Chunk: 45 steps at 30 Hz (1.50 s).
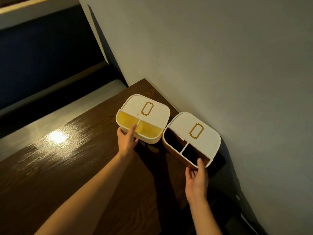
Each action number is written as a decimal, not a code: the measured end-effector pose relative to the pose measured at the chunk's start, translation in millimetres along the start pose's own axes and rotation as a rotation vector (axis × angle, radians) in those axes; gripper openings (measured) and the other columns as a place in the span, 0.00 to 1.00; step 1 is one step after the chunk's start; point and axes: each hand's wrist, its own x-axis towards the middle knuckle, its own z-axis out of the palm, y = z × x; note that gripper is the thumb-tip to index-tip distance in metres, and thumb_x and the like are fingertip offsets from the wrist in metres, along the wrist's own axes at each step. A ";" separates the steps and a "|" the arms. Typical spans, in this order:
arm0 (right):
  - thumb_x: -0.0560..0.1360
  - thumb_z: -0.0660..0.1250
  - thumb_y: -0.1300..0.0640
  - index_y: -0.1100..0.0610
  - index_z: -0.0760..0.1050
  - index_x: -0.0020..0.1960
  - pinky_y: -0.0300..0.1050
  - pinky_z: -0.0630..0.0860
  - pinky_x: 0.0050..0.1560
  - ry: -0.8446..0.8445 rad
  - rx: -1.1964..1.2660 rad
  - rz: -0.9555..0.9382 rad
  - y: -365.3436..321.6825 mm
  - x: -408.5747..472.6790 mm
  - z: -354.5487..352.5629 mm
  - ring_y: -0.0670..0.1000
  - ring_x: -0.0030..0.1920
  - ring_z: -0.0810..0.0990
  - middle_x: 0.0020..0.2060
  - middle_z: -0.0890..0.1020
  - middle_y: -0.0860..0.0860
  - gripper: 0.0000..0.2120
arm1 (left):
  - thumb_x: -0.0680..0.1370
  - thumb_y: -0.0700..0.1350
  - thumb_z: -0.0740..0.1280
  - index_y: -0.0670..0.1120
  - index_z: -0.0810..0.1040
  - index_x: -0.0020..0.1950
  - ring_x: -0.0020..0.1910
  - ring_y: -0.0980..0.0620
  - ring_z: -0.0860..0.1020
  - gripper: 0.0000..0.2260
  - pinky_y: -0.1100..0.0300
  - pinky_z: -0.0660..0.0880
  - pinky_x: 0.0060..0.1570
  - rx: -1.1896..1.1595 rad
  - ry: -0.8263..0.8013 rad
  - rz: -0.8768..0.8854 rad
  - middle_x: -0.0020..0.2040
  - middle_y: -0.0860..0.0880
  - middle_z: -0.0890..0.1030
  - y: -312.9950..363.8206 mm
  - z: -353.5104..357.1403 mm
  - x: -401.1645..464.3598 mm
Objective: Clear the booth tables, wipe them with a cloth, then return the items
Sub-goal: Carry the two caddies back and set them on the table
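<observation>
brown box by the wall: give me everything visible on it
The brown box stands upright on the wooden table, against the wall, right of the white box, with a narrow gap between them. It looks plastic: brown rounded sides, a white lid with a gold frame emblem over the far half, and two open dark compartments split by a white divider on the near side. Contents cannot be made out. The right hand grips its near rim, thumb inside the compartment.

A plain pale wall (220, 48) fills the right side and runs down to a dark wood-grain bench (67, 167), whose glossy top shows a bright patch of reflected light (56, 137). Beyond the bench's far edge sits a dark blue upholstered booth seat back (42, 65), with a pale ledge (25, 5) above it. The room is dim, warmly lit.
</observation>
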 end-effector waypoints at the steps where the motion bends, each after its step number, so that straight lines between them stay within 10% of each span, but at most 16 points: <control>1: 0.76 0.72 0.51 0.54 0.64 0.76 0.52 0.75 0.63 0.005 0.004 0.021 6.4 -2.9 4.4 0.60 0.73 0.68 0.72 0.68 0.60 0.32 | 0.73 0.56 0.76 0.57 0.56 0.80 0.67 0.44 0.75 0.41 0.43 0.77 0.61 -0.003 -0.006 0.003 0.72 0.50 0.72 -7.1 6.2 -7.8; 6: 0.75 0.73 0.54 0.55 0.64 0.76 0.52 0.78 0.60 -0.058 0.081 0.091 17.2 -10.1 27.5 0.60 0.66 0.76 0.67 0.73 0.61 0.32 | 0.76 0.46 0.75 0.65 0.44 0.80 0.67 0.46 0.74 0.47 0.37 0.74 0.63 -0.048 -0.124 -0.014 0.71 0.55 0.70 -32.9 29.3 -29.4; 11: 0.75 0.73 0.58 0.56 0.64 0.75 0.52 0.80 0.59 -0.014 0.118 0.040 15.3 -1.1 33.5 0.57 0.58 0.80 0.64 0.76 0.60 0.31 | 0.77 0.40 0.73 0.63 0.56 0.80 0.63 0.44 0.80 0.40 0.42 0.81 0.55 0.029 -0.207 -0.018 0.70 0.50 0.76 -10.4 29.0 1.0; 38: 0.79 0.67 0.46 0.63 0.63 0.76 0.53 0.73 0.68 -0.104 -0.145 0.079 12.9 -4.4 60.2 0.62 0.69 0.73 0.71 0.71 0.64 0.33 | 0.77 0.57 0.72 0.52 0.73 0.74 0.59 0.47 0.82 0.26 0.47 0.83 0.52 0.320 -0.232 0.131 0.63 0.49 0.82 21.2 63.3 -6.3; 42: 0.81 0.65 0.47 0.58 0.65 0.75 0.52 0.77 0.57 -0.170 -0.247 0.132 12.8 -21.5 61.3 0.61 0.61 0.77 0.65 0.75 0.62 0.28 | 0.80 0.61 0.66 0.52 0.73 0.74 0.62 0.48 0.77 0.25 0.52 0.82 0.41 0.350 -0.256 0.066 0.67 0.50 0.77 20.7 49.1 -42.7; 45: 0.82 0.62 0.47 0.58 0.66 0.74 0.53 0.77 0.55 -0.223 -0.365 0.104 23.7 -47.2 66.3 0.61 0.60 0.78 0.59 0.78 0.60 0.25 | 0.84 0.59 0.59 0.51 0.68 0.76 0.59 0.48 0.77 0.23 0.45 0.80 0.52 0.337 -0.283 0.031 0.67 0.47 0.75 27.5 26.9 -72.3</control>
